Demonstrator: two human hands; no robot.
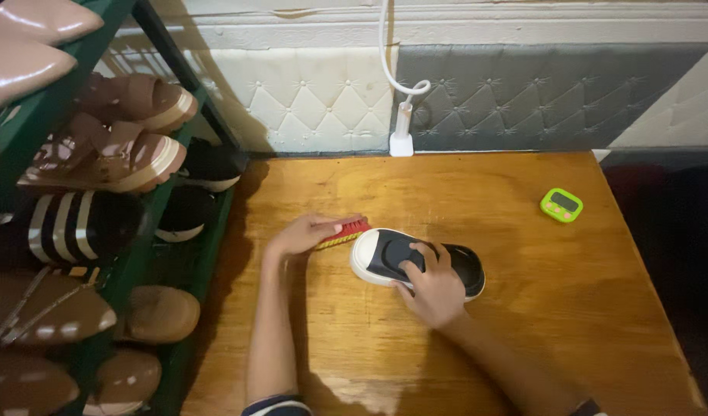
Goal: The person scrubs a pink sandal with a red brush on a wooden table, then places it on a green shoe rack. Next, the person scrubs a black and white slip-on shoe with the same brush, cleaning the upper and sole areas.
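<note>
- Lying near the middle of the wooden desk [523,323], a dark slip-on shoe [388,254] with a white sole and toe cap points its toe toward 9 o'clock.
- The right hand [431,286] comes in from 5 o'clock and rests on top of the shoe, fingers spread over its upper and pressing it down; this grip is on the shoe.
- The left hand [304,233] reaches in from 7 o'clock, its grip clenched around a red brush [346,231] with yellowish bristles.
- The brush sits just beside the shoe's toe cap, at its 10 o'clock; whether the bristles touch the rubber cannot be told.
- A small green timer [561,205] lies well apart from the shoe, at 2 o'clock on the desk.
- A white cable holder [401,131] stands at the desk's far edge, at 12 o'clock, against the padded wall [523,92].
- A green shoe rack [161,254] filled with sandals and shoes stands at 9 o'clock beside the desk.
</note>
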